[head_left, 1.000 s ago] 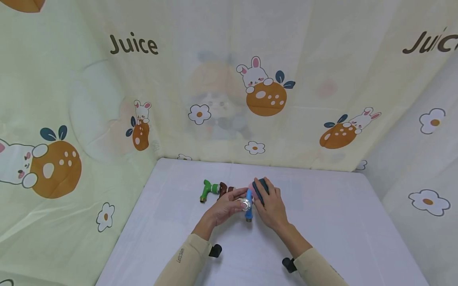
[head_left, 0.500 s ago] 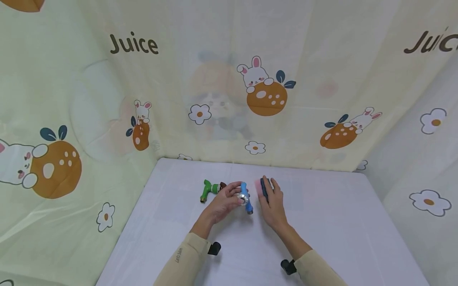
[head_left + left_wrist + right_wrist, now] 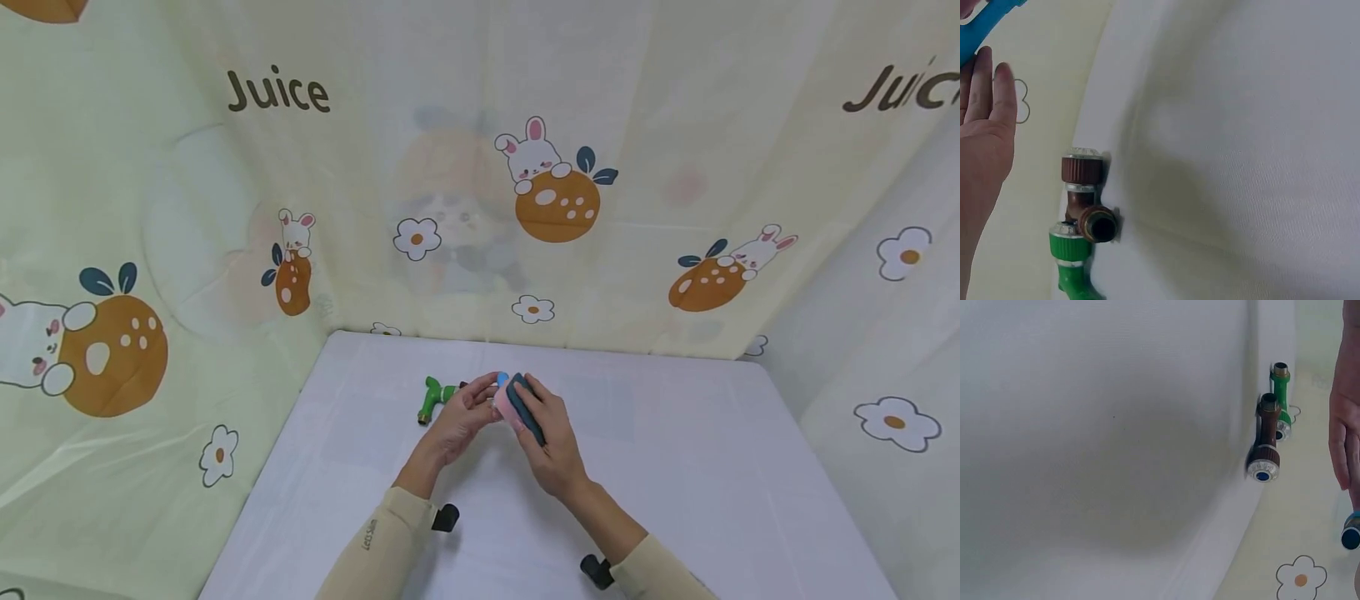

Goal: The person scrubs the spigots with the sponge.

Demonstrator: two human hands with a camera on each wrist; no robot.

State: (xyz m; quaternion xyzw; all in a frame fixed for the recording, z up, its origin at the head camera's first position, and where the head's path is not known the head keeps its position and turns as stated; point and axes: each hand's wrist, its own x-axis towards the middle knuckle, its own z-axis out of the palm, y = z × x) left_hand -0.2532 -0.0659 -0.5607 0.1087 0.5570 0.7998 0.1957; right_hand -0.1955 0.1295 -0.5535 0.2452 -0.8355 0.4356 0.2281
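roughly from the left, a pale curtain (image 3: pixel 217 183) printed with rabbits, oranges and the word "juice" runs around the white-covered desk (image 3: pixel 675 483). a light beige left sleeve (image 3: pixel 382 546) reaches up from the near edge, with a small black device (image 3: pixel 446 517) at its cuff. farther back, a green tap (image 3: pixel 430 402) lies on the desk, and a brown tap (image 3: pixel 1082 172) lies just beside it, mostly hidden from the head view by the left hand (image 3: pixel 457 422). that hand, raised above the desk, holds a blue tap (image 3: pixel 502 379) by its fingers; only the tap's upper end shows clearly from above. next comes a sponge (image 3: pixel 524 407), pink on one face and dark blue-green on the other, its pink side turned toward the blue tap; it seems to touch it, though the overlap makes that hard to judge. at the right, the right hand (image 3: pixel 553 439) grips the sponge, fingers over the dark face, and beyond it is the right sleeve (image 3: pixel 660 575).
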